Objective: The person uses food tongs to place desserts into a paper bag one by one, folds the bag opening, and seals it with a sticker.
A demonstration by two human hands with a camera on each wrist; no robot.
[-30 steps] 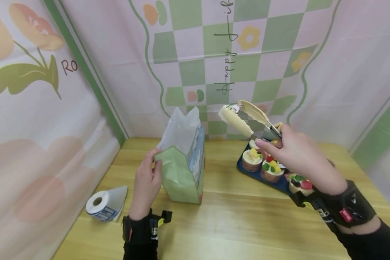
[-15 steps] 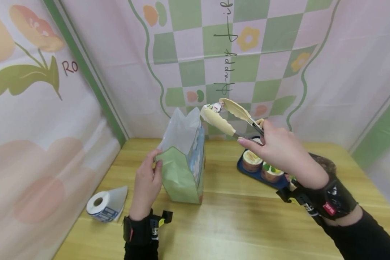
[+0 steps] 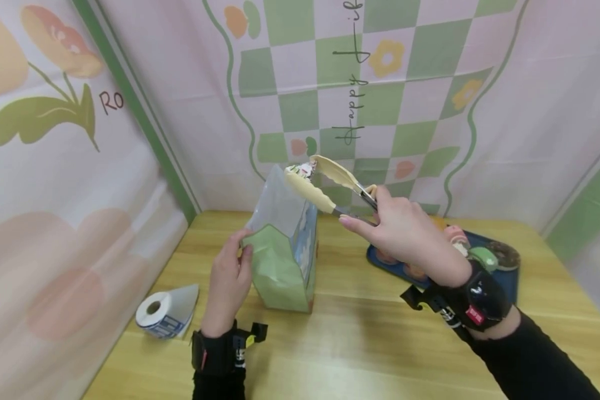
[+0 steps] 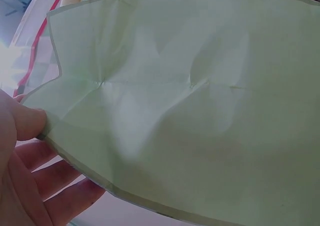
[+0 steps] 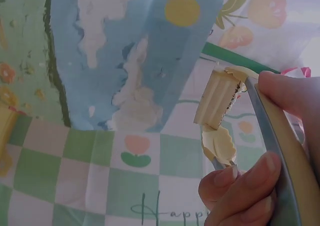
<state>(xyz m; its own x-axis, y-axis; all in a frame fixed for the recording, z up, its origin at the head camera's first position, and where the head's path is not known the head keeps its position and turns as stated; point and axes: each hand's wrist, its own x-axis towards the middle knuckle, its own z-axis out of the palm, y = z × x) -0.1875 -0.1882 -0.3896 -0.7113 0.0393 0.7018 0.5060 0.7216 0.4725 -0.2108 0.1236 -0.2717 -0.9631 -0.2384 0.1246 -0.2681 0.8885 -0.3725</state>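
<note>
A green and blue paper bag (image 3: 285,261) stands open on the wooden table (image 3: 360,344). My left hand (image 3: 227,283) pinches its near left edge, and the green side panel (image 4: 190,100) fills the left wrist view beside my thumb. My right hand (image 3: 405,233) grips cream-tipped tongs (image 3: 325,186) that clamp a small cupcake (image 3: 300,168) just above the bag's mouth. In the right wrist view the tongs (image 5: 270,131) hold the ridged cupcake (image 5: 218,98) in front of the bag's blue side (image 5: 125,50).
A dark blue tray (image 3: 500,278) with several cupcakes lies at the right, partly behind my right arm. A roll of labels (image 3: 162,314) lies at the front left. Printed fabric walls close in the table on the left and back.
My right hand has carried the tongs and cupcake leftward from over the tray to above the bag's opening. The left hand has kept its hold on the bag.
</note>
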